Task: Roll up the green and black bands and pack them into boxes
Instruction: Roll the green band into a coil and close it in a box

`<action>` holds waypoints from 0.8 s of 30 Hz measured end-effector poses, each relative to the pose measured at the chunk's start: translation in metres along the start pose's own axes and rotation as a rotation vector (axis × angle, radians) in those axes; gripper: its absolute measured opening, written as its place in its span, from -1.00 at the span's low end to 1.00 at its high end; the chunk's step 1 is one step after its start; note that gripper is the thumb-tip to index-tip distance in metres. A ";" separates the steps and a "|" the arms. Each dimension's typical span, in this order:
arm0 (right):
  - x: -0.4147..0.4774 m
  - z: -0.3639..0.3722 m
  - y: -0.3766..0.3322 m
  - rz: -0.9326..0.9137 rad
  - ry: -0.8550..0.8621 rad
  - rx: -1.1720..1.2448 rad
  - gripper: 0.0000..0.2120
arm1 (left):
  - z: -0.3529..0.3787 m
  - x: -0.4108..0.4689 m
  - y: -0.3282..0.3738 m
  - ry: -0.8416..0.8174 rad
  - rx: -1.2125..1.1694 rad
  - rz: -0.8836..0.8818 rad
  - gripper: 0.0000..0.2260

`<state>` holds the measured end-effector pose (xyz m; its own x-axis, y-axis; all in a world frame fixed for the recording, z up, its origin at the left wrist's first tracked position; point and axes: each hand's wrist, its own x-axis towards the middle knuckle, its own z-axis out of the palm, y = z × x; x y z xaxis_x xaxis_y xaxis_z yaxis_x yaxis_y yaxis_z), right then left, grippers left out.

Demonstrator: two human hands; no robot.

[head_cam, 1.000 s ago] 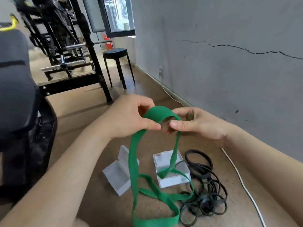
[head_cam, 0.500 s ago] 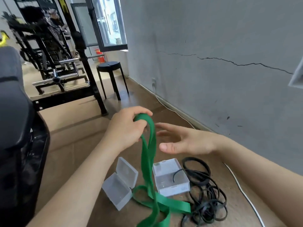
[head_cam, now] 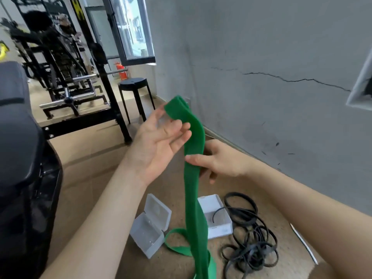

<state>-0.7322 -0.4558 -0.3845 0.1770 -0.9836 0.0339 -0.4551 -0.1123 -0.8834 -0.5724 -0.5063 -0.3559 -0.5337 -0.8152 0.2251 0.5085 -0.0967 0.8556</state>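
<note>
Two hands are raised over the floor with the green band between them. The left hand is turned palm toward the camera, its fingers loosely spread and slightly bent. The band's folded top is seen just above and beside the fingertips. Blur hides whether the upper fingers pinch that fold or merely carry it, so it cannot be told. Lower down, the band is pinched by the right hand. The thumb is pressed on the front face and the other fingers are curled behind it.

From that pinch the band is let down as a doubled strip. It passes between two small plastic boxes on the floor and ends in a loose loop beside the nearer one.

The open clear box, left of the strip, is stood with its hinged lid raised, and only clear plastic is seen inside. The second box, right of the strip, is crossed by one curved black strand. Whether its lid is on cannot be told.

The black bands are heaped in a tangle just right of that box. A white cable is laid along the floor near a grey wall. A black stool is placed well behind the hands.
</note>
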 end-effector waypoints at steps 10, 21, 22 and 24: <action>0.019 -0.112 -0.149 -0.178 0.569 0.389 -0.84 | 0.004 0.001 -0.060 -0.466 0.324 -0.235 -0.41; -0.011 -0.081 -0.028 0.304 -0.186 0.391 0.05 | 0.069 0.018 0.016 0.054 -0.058 0.063 -0.79; -0.018 -0.059 -0.009 0.282 -0.279 0.482 0.06 | 0.076 0.033 0.027 0.067 -0.103 0.060 -0.78; -0.030 -0.029 0.019 0.202 -0.314 0.623 -0.02 | 0.090 0.059 0.036 0.104 -0.113 0.044 -0.77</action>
<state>-0.7715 -0.4321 -0.3884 0.4269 -0.8793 -0.2113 0.0594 0.2605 -0.9637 -0.6461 -0.5070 -0.2695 -0.4393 -0.8743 0.2065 0.6058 -0.1186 0.7867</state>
